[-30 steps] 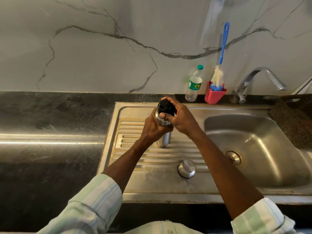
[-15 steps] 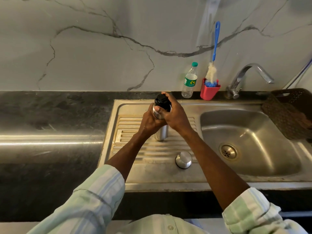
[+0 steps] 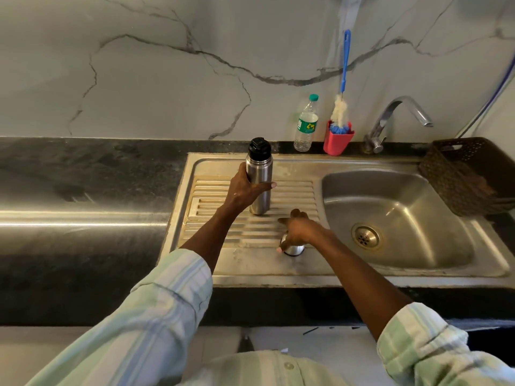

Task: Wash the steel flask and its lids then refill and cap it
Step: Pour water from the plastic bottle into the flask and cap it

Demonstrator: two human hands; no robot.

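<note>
Tipping risk: the steel flask (image 3: 260,181) stands upright on the ribbed drainboard (image 3: 295,190); the ridges give an uneven footing, so a nudge while the other hand works could rock it over.
Cap risk: the steel outer cap (image 3: 292,247) is smooth and possibly wet, so it could slip and roll toward the sink basin (image 3: 395,213).
Thread risk: if the cap goes on crooked over the black inner lid (image 3: 259,147), it may jam or leak.
Left hand (image 3: 245,188): wrapped round the middle of the flask, thumb across the front, steadying it.
Right hand (image 3: 296,228): reaching down over the outer cap, fingertips at its rim; whether it already pinches the cap I cannot tell, since the hand hides most of it.
Flask look: brushed steel, cylindrical, clean-looking, black lid seated on top.
Flask place: on the drainboard, left of the basin, near the counter (image 3: 83,190).
Cap place: near the front edge of the drainboard, apart from the flask.
</note>
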